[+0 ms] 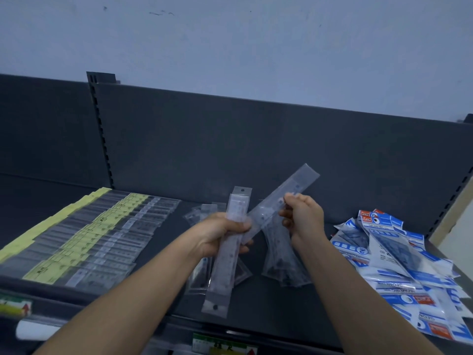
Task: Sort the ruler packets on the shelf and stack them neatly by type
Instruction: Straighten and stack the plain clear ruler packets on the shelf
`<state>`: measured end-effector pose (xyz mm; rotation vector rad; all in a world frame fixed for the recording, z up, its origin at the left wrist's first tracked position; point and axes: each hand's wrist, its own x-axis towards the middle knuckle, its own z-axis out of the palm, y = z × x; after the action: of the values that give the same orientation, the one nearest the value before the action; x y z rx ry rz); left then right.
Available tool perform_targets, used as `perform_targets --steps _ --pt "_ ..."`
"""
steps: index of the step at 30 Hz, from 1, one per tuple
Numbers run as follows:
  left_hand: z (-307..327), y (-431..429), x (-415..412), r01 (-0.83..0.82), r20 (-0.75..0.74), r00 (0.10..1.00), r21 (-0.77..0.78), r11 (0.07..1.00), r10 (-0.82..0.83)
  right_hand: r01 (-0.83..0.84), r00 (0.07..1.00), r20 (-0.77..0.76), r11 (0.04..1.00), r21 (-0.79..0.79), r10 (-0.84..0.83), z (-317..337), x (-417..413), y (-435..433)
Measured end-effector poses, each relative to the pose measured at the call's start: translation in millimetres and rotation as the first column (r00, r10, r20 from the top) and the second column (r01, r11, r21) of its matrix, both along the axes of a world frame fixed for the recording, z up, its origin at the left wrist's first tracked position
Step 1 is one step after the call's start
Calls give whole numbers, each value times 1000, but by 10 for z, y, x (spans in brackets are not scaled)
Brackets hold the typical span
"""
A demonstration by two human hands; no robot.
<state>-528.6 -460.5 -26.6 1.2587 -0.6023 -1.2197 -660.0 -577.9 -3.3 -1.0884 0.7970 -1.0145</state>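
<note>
My left hand [220,233] grips a small bundle of clear ruler packets [226,262] near its upper part, held roughly upright above the dark shelf [158,298]. My right hand [303,217] pinches a single clear ruler packet [284,198] that slants up to the right, its lower end touching the bundle. More loose clear packets [284,267] lie on the shelf beneath my hands. Rows of overlapping packets with yellow and clear headers [84,239] cover the shelf's left side.
A loose pile of blue-and-white geometry set packets [409,267] fills the shelf's right end. The dark back panel [256,149] rises behind, with a slotted upright [101,129] at left. Price labels [222,347] run along the front edge.
</note>
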Motion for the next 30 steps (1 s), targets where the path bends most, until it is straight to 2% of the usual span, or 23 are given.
perform_targets --steps 3,6,9,14,19,21,25,28,30 --pt "-12 21 22 26 -7 1000 -28 999 -26 45 999 1 998 36 -45 -1 -2 -12" --pt "0 -19 -10 -1 34 999 -68 998 3 -55 996 -71 998 1 55 0 16 45" --pt "27 -54 -47 -54 11 998 -130 990 56 -136 983 -129 990 -30 131 -2 47 106" --pt "38 25 18 22 -40 999 -206 978 -31 -56 997 -60 998 21 57 18 24 20" --pt "53 -32 -24 -44 -71 997 -211 976 29 -199 976 -82 979 40 202 28 62 80" --pt "49 -52 -15 -71 -36 997 -191 979 66 -160 985 -71 987 -3 160 32 50 57" --pt "18 -98 46 -158 -1 987 -126 979 159 66 997 47 980 -190 -58 74 4 -31" --pt "40 -109 73 -198 -108 976 -60 978 191 79 997 14 945 -316 -79 116 -41 -15" --pt "77 -89 66 -206 -212 958 -40 978 193 28 999 -16 950 -312 -34 92 -75 -17"
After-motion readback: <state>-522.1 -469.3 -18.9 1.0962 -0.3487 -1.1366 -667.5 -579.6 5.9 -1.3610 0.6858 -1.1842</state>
